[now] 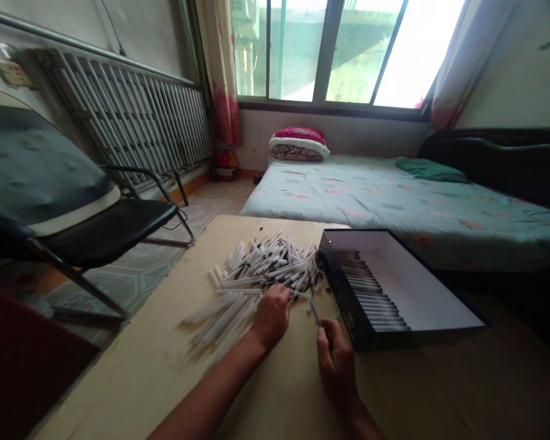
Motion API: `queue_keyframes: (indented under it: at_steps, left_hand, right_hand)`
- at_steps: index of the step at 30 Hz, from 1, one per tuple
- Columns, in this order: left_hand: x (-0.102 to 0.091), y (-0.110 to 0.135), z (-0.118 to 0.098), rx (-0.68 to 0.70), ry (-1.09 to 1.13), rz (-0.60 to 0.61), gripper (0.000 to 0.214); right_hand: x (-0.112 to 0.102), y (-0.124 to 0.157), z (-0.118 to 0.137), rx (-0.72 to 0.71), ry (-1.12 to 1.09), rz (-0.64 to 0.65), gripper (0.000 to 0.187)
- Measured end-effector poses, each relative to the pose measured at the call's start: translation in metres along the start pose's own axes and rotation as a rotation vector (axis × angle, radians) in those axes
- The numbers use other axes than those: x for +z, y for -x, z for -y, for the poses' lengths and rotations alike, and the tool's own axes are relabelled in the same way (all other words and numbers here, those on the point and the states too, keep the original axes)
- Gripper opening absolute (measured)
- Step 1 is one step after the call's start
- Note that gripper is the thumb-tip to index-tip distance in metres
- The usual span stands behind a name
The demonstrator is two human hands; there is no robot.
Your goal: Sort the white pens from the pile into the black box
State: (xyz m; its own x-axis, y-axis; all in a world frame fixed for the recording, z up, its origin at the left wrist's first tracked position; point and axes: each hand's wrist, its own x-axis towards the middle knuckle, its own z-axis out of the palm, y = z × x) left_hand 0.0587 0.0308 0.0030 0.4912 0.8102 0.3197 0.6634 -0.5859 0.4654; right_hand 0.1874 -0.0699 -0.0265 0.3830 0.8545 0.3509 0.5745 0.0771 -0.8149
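Observation:
A heap of white pens with black tips point(266, 269) lies on the wooden table point(174, 373). My left hand point(271, 315) rests at the near edge of the heap, fingers curled round a pen there. My right hand point(335, 357) is closed in a pinch on a single thin pen point(315, 311) that points up and to the left. Just right of both hands stands an open black box with a white inside point(421, 293); a row of pens point(366, 290) lies along its left side.
A black chair point(87, 226) stands left of the table. A bed with a patterned sheet point(394, 201) lies behind the table and box, with folded bedding point(297, 143) under the window. A radiator point(132, 116) lines the left wall.

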Motion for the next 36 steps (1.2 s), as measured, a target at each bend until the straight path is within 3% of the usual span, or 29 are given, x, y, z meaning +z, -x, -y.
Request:
queue_keyframes:
  at_steps: [6,11,13,15,18,21,27,36]
  left_hand:
    - [0.023,-0.022,-0.003,0.000,-0.119,0.019,0.012]
    - [0.020,-0.020,0.002,-0.022,-0.039,-0.051,0.015]
    - [0.011,-0.016,0.003,-0.114,0.171,-0.158,0.010]
    - [0.002,-0.009,0.003,-0.276,0.563,-0.259,0.010]
    - [-0.011,0.009,0.004,-0.478,1.143,-0.285,0.023]
    - [-0.017,0.028,0.005,-0.593,1.389,-0.300,0.032]
    - [-0.013,0.050,0.008,-0.652,1.401,-0.414,0.031]
    - [-0.006,0.052,0.007,-0.568,1.304,-0.358,0.026]
  right_hand:
    - [0.003,-0.002,-0.009,0.014,-0.028,-0.011,0.025]
    - [0.004,-0.002,-0.006,-0.010,-0.011,-0.004,0.023]
    - [0.005,0.000,-0.003,-0.046,0.012,-0.005,0.023]
    - [0.006,0.003,-0.001,-0.105,0.033,0.009,0.023]
    - [0.010,0.010,0.003,-0.218,0.052,0.040,0.022]
    - [0.012,0.016,0.009,-0.292,0.065,0.100,0.021]
    - [0.014,0.021,0.018,-0.346,0.109,0.209,0.020]
    - [0.014,0.019,0.018,-0.350,0.168,0.214,0.018]
